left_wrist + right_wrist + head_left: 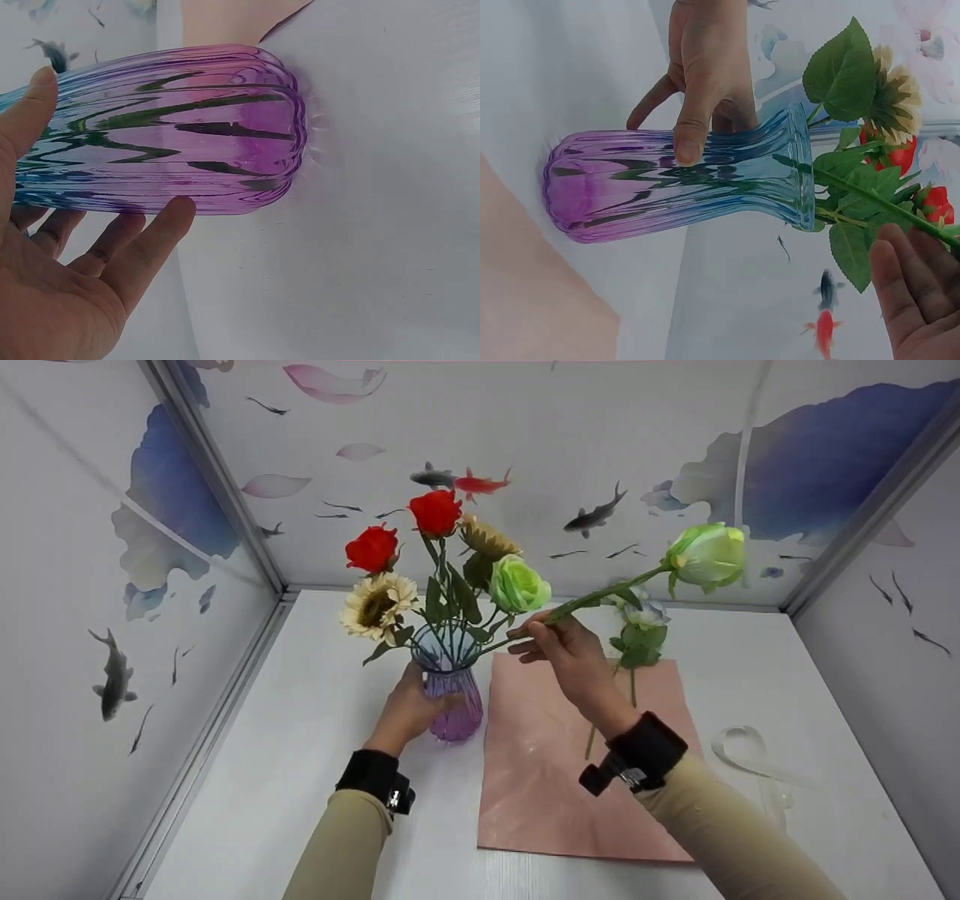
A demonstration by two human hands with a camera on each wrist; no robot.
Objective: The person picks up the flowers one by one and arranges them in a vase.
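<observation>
A ribbed glass vase (pixel 457 706), blue at the mouth and purple at the base, stands upright on the white table. My left hand (pixel 411 711) grips its side, with the thumb across the front. In my right hand (pixel 579 667) a green artificial rose (pixel 707 556) is pinched by its stem (pixel 877 201). The bloom leans up to the right, and the stem's lower end is inside the vase mouth. Two red roses (pixel 435 513), a cream sunflower (pixel 377 606), a yellowish sunflower (pixel 489 540) and another green rose (pixel 519 584) stand in the vase.
Pink wrapping paper (pixel 540 787) lies flat right of the vase. On it rests a pale flower (pixel 643 613) with green leaves and a long stem. A loop of whitish ribbon (pixel 739 750) lies farther right. Printed wall panels (pixel 360 525) enclose the table's back and sides.
</observation>
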